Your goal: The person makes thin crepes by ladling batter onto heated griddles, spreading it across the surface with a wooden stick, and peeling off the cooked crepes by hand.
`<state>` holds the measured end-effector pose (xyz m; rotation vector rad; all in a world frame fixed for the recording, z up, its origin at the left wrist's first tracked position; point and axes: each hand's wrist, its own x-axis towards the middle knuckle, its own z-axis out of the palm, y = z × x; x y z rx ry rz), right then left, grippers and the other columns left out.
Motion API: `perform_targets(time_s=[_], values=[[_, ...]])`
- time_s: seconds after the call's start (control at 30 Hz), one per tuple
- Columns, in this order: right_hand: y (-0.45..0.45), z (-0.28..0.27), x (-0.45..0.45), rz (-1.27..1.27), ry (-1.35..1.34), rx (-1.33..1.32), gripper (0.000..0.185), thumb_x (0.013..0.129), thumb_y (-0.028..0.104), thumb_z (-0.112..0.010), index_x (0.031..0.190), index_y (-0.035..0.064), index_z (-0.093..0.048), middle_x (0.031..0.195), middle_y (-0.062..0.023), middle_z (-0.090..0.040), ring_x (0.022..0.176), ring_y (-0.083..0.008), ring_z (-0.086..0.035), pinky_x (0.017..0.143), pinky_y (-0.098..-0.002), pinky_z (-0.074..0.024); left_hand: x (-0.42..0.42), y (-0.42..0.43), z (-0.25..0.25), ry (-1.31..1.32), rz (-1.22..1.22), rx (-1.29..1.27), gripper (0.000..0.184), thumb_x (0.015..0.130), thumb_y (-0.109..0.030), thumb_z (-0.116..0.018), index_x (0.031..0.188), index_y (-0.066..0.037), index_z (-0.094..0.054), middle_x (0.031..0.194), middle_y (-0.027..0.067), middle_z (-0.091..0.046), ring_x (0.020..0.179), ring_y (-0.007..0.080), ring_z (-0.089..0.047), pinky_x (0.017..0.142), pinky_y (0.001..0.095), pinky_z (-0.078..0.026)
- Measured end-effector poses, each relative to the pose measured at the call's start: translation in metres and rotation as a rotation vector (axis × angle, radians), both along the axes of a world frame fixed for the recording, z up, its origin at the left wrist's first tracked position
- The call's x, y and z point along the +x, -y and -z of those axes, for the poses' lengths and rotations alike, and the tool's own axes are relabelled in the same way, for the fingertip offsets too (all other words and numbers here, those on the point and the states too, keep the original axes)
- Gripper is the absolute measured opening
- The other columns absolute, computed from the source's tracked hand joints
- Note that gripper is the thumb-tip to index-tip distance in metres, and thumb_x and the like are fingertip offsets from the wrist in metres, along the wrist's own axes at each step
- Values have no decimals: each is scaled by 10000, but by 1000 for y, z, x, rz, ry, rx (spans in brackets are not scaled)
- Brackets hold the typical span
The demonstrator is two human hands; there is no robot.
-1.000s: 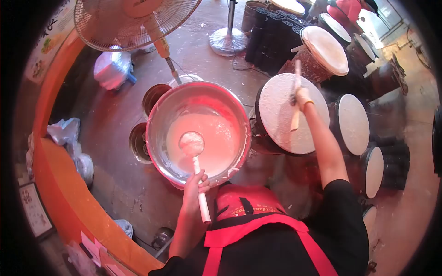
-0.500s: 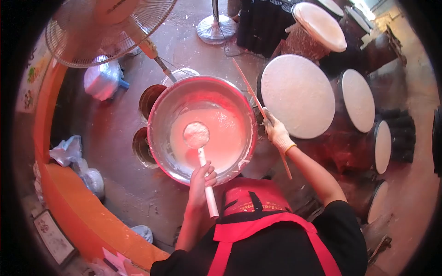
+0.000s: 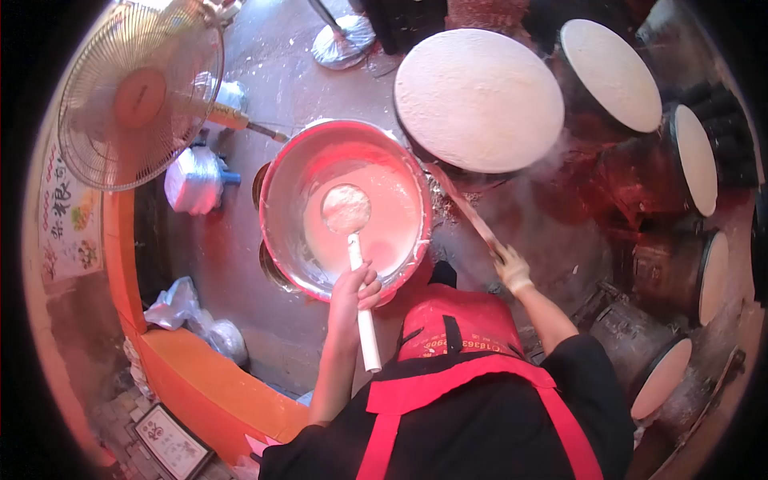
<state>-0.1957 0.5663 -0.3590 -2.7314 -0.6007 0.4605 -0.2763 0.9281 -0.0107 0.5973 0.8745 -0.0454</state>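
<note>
My left hand is closed around the white handle of a ladle. The ladle's round bowl, full of pale batter, is over the batter in a large metal basin with a red rim. My right hand, in a light glove, grips a long, flat wooden stick. The stick slants up and left, its far end close to the gap between the basin and a round griddle. A pale layer covers the griddle's top.
More round pale-topped griddles curve along the right, with steam near them. A standing fan is at upper left. Plastic-wrapped items stand left of the basin. An orange counter runs along the lower left.
The view has shifted, bringing the griddles farther left and up. My right hand and the stick have swung lower and right relative to the basin. My left hand still holds the ladle over the batter.
</note>
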Motion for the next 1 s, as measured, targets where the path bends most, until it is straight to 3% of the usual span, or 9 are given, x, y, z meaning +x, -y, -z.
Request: perform_targets(time_s=[0.1, 0.17, 0.2, 0.3, 0.43, 0.5, 0.63, 0.8, 1.0], values=[[103, -71, -72, 147, -175, -40, 482, 908, 336, -545, 1385, 292, -488, 1199, -193, -610, 1061, -388, -606, 923, -448, -490, 12, 50, -14, 14, 82, 10, 185, 986, -50, -457, 1152, 16, -410, 768, 17, -403, 533, 38, -349, 389, 159, -272], [194, -48, -125, 453, -544, -307, 373, 929, 307, -489, 1267, 207, -610, 1050, -243, -661, 978, -407, -641, 868, -492, -497, 19, 94, -21, 47, 147, -59, 160, 984, -49, -467, 1125, 9, -415, 753, 15, -404, 521, 38, -349, 382, 158, -275], [229, -77, -152, 633, -591, -336, 398, 946, 317, -432, 1284, 182, -595, 1090, -230, -659, 1009, -406, -636, 884, -491, -489, 24, 119, -27, 32, 185, -59, 93, 987, -54, -477, 1050, -11, -425, 722, 0, -398, 508, 32, -342, 373, 153, -278], [326, -123, -242, 1044, -495, -24, 444, 828, 83, -605, 1271, 74, -601, 1160, -205, -652, 1075, -340, -636, 913, -398, -479, 34, 192, -28, 86, 307, -371, 63, 993, -66, -479, 989, -32, -427, 696, -19, -381, 501, 24, -334, 364, 148, -271], [388, -185, -305, 1233, -198, 293, 386, 834, 87, -615, 1214, 23, -604, 1092, -229, -660, 1038, -376, -635, 871, -401, -488, 53, 301, -39, -40, 523, -481, 107, 1012, -93, -429, 998, 11, -449, 703, 0, -371, 506, 45, -334, 369, 166, -306], [371, -242, -289, 1268, 53, 284, 306, 860, 197, -622, 1132, 59, -589, 975, -248, -646, 953, -449, -604, 788, -482, -489, 66, 339, -47, -106, 579, -698, 125, 1013, -98, -423, 999, 24, -446, 696, 4, -373, 520, 62, -356, 391, 179, -339], [394, -273, -248, 1433, 101, 212, 317, 920, 350, -560, 1025, 54, -604, 939, -238, -646, 917, -454, -595, 759, -533, -464, 84, 437, -66, -296, 709, -948, 151, 1009, -93, -412, 1046, 52, -435, 716, 29, -413, 527, 72, -388, 411, 200, -376], [497, -301, -157, 1427, 78, 204, 310, 916, 353, -565, 961, 52, -629, 921, -240, -650, 874, -450, -609, 740, -534, -476, 137, 545, -60, -399, 920, -887, 180, 995, -72, -432, 1104, 71, -437, 803, 61, -448, 518, 68, -394, 400, 191, -369], [658, -316, 5, 1310, 376, -6, 302, 910, 364, -571, 984, 76, -626, 941, -201, -664, 872, -399, -641, 726, -497, -503, 222, 663, -44, -70, 1255, -403, 166, 961, -56, -493, 1089, 49, -481, 784, 23, -448, 538, 47, -380, 409, 167, -299]])
